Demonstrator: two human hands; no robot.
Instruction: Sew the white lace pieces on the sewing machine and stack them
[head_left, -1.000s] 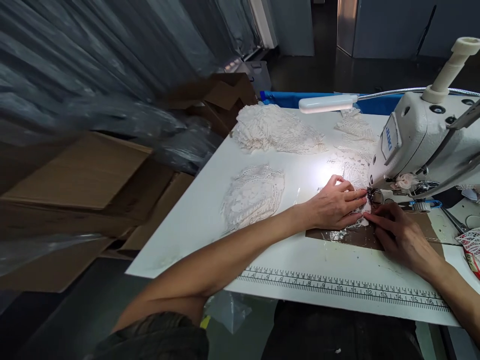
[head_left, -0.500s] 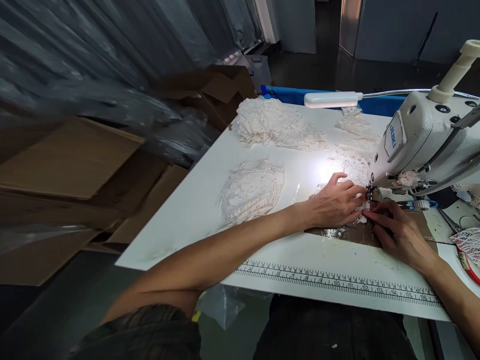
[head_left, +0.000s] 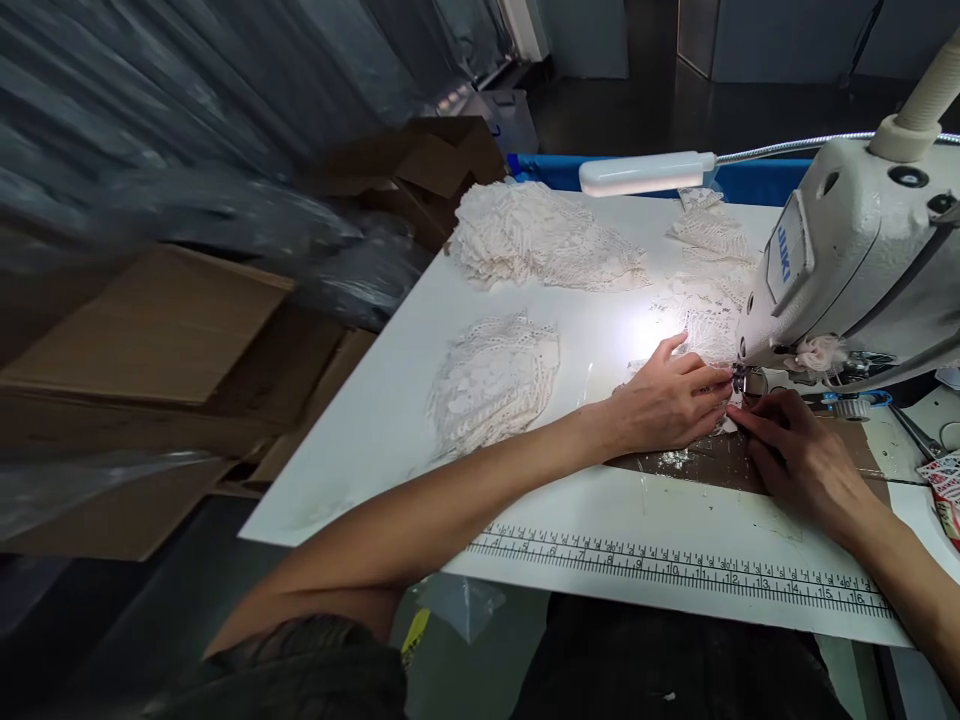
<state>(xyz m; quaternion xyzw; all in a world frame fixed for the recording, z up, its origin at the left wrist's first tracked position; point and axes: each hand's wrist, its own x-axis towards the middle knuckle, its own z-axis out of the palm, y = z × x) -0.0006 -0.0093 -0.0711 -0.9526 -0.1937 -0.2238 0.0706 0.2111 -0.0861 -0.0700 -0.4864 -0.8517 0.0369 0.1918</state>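
My left hand (head_left: 670, 400) lies over a white lace piece (head_left: 705, 335) just left of the sewing machine's (head_left: 825, 250) needle area. Its fingers are stretched out, with the thumb apart, and the fingertips rest beside the presser foot (head_left: 739, 378). My right hand (head_left: 806, 460) comes in from the front right and pinches the near edge of the lace between thumb and forefinger. Most of the lace under my left palm is hidden. More joined lace trails away behind the needle toward the back of the white table (head_left: 375, 470).
A tall lace pile (head_left: 540, 240) and a lower lace stack (head_left: 495, 380) lie to the left. A lamp (head_left: 645, 174) shines from above. Scissors (head_left: 916, 432) lie at the right. A printed ruler (head_left: 675, 570) runs along the front edge. Cardboard boxes (head_left: 150, 320) stand beyond the left edge.
The camera view has shifted slightly, bringing the machine head closer. Both hands stay at the needle with almost the same hold on the lace.
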